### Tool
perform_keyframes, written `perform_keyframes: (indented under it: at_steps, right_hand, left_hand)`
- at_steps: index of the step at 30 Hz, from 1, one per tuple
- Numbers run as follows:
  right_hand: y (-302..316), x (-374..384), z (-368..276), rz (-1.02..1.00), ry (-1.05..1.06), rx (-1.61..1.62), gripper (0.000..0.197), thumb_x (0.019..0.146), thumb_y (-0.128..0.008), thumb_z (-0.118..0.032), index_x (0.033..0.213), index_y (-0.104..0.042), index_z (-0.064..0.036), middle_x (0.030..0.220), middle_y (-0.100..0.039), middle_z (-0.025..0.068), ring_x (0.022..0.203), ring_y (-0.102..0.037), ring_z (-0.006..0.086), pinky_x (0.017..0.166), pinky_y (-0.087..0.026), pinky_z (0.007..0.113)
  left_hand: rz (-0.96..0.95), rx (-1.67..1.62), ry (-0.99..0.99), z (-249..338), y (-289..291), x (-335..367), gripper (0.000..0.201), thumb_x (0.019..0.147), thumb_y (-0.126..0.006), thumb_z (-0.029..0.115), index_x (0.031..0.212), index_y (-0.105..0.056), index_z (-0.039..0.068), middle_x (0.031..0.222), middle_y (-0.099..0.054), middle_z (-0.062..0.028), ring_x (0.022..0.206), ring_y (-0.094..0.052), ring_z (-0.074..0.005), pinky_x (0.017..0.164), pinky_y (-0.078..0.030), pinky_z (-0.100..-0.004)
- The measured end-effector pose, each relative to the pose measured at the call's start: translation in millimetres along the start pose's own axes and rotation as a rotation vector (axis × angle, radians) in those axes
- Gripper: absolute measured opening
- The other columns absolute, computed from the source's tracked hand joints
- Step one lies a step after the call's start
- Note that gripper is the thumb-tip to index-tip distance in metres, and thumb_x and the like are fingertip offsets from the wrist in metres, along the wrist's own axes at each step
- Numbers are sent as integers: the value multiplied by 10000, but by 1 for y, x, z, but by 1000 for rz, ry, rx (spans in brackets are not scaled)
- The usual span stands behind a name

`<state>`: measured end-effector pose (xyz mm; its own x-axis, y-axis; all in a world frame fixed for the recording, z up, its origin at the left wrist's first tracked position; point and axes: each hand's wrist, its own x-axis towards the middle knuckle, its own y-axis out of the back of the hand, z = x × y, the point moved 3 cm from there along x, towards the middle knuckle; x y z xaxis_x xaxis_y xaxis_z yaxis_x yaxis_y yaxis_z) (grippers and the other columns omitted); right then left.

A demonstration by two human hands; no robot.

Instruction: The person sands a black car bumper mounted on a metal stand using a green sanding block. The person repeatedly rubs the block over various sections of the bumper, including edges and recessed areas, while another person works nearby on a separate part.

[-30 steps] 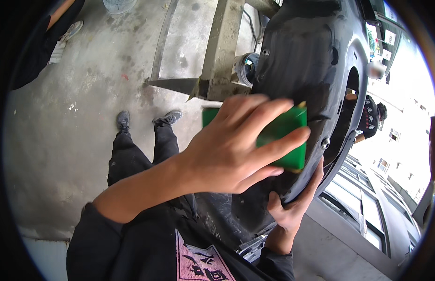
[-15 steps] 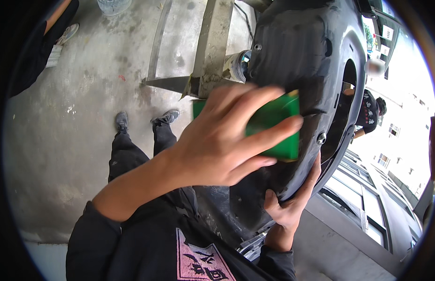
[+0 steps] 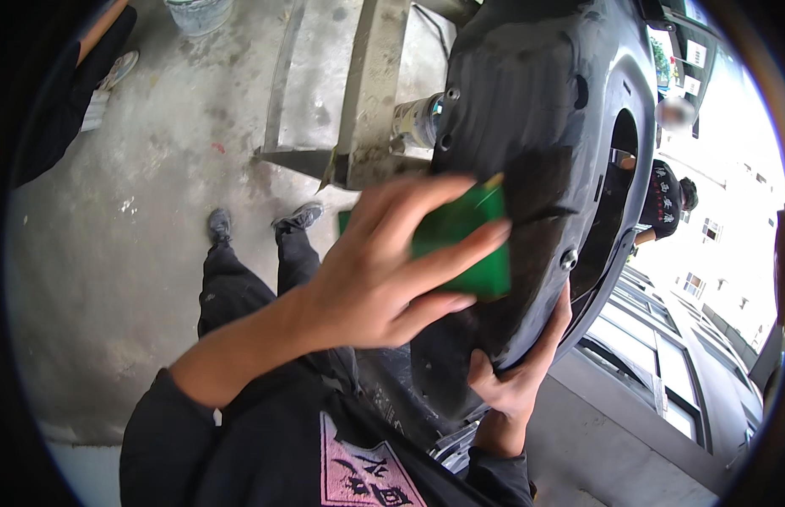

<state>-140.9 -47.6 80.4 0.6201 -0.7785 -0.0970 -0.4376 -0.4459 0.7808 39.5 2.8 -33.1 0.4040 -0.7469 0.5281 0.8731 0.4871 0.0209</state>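
Note:
My left hand (image 3: 371, 262) reaches across from the left, fingers spread over a green rectangular pad (image 3: 472, 245) that looks like a sanding pad. The pad is blurred by motion and lies against the near-left part of a large black moulded car panel (image 3: 527, 110), apparently a bumper. Grey, scuffed patches show on the panel's dark surface. My right hand (image 3: 523, 376) grips the panel's lower edge, thumb on the near side and a finger stretched along the rim. Just beyond that finger is a round metallic fitting (image 3: 568, 258).
A metal beam stand (image 3: 367, 101) stands beside the panel, with a can (image 3: 418, 121) near it. A bucket (image 3: 198, 15) is on the floor at far left. Another person (image 3: 50, 101) is at the left edge, a second (image 3: 665, 198) beyond the panel.
My left hand and the green pad have moved left and slightly nearer. The panel and my right hand appear slightly farther left in the view.

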Motion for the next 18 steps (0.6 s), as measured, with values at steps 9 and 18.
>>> perform_keyframes:
  at_steps: [9,18]
  right_hand:
    - [-3,11,-14,21,49,34,1018,625,-631,-4,1562,-234,36,1424,-444,217,1327,-471,298,1150,-316,366]
    - [-15,37,-66,383,-50,-589,647,829,-750,-462,1260,-539,-28,1124,-550,196,952,-655,421,804,-539,480]
  left_hand:
    - [75,-67,196,13,70,8,584,900,-632,218,1431,-550,-13,1440,-482,-178,1325,-490,-286,1096,-388,-366]
    - [59,32,381,21,140,-96,550,910,-664,184,1418,-559,0,1412,-477,-160,1288,-482,-303,1113,-364,-375]
